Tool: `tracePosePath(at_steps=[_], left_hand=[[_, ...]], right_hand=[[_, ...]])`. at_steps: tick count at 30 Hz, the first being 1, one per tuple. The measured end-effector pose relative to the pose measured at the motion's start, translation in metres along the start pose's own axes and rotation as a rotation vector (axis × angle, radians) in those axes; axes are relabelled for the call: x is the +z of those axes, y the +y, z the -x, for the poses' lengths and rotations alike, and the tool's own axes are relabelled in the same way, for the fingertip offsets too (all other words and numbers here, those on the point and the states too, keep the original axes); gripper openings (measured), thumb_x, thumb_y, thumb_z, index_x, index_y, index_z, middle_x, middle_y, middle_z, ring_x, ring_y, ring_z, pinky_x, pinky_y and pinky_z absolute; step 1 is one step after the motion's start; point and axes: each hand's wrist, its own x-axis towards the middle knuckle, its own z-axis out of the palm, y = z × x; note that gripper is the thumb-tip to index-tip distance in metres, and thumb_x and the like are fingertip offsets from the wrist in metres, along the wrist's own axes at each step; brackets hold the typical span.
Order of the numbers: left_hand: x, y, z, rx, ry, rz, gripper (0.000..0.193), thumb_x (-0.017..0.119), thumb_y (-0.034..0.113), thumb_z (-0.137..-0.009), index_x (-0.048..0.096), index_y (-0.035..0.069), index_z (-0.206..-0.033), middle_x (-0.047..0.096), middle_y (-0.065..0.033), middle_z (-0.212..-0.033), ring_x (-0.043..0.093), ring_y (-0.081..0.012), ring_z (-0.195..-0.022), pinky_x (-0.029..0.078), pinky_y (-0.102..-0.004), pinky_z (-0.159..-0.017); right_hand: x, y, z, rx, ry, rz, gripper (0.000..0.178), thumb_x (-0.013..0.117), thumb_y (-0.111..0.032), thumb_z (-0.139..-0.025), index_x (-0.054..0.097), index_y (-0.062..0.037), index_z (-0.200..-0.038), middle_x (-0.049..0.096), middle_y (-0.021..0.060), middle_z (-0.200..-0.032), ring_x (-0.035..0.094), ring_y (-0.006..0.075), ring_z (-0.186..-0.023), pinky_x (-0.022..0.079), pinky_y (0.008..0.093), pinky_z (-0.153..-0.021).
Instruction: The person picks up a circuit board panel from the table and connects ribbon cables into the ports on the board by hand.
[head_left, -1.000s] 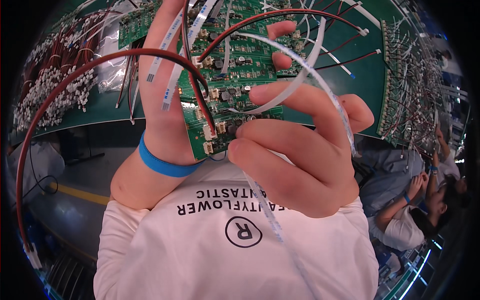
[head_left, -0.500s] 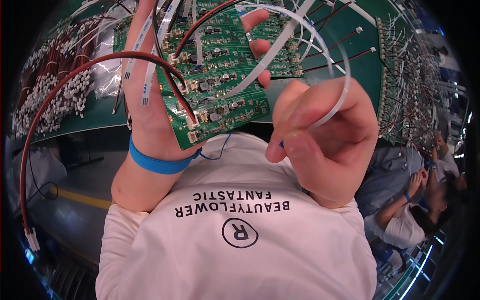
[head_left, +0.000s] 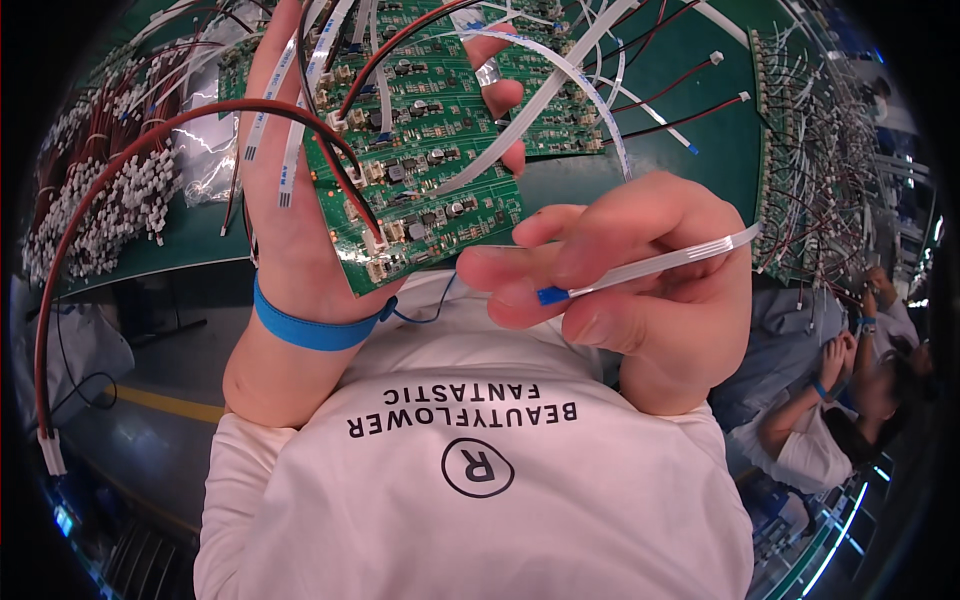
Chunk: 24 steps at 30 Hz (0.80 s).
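My left hand (head_left: 503,98), with a blue strap (head_left: 320,320) on its wrist, grips a green circuit board panel (head_left: 430,180) from underneath, and its fingertips curl over the far right edge. Several red-and-black wire leads (head_left: 230,104) and white flat ribbon cables (head_left: 535,105) are attached along the panel. To the right of the panel's near corner, my right hand (head_left: 650,290) holds a flat ribbon cable (head_left: 670,262) between thumb and fingers. That cable's blue tip (head_left: 552,295) points left, toward the panel, apart from it.
Bundled red-and-black wires with white connectors (head_left: 110,200) lie on the green table (head_left: 200,240) at left. Wired boards (head_left: 800,160) stand in a row at right. A two-pin white connector (head_left: 52,455) dangles at lower left. A co-worker (head_left: 820,420) sits at far right.
My right hand has turned and its fingers have loosened, so the ribbon cable now lies flat across them with its blue tip showing. The board panel has shifted slightly left.
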Motion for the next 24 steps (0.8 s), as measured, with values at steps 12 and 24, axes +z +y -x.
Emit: tracePosePath(at_steps=[12,24], left_hand=[[0.009,0.015,0.003,-0.188,0.087,-0.092,0.066,0.041,0.048,-0.087,0.025,0.010,-0.138,0.031,-0.0191,-0.137,0.042,-0.0334,-0.118,0.040,-0.0449,-0.096],[0.001,0.010,0.024,0.047,0.391,-0.508,0.061,0.041,0.040,-0.089,0.024,0.009,-0.138,0.034,-0.0178,-0.135,0.040,-0.0314,-0.121,0.036,-0.0435,-0.100]], right_hand=[[-0.005,0.013,-0.011,-0.516,-0.177,0.783,0.019,0.069,0.007,-0.061,0.063,0.0004,-0.077,0.058,0.0064,-0.073,0.054,0.0189,-0.069,0.043,0.0320,-0.071],[-0.001,0.023,-0.014,-0.653,-0.122,0.985,0.019,0.073,-0.003,-0.059,0.064,-0.0046,-0.075,0.057,0.0040,-0.069,0.052,0.0199,-0.066,0.043,0.0323,-0.070]])
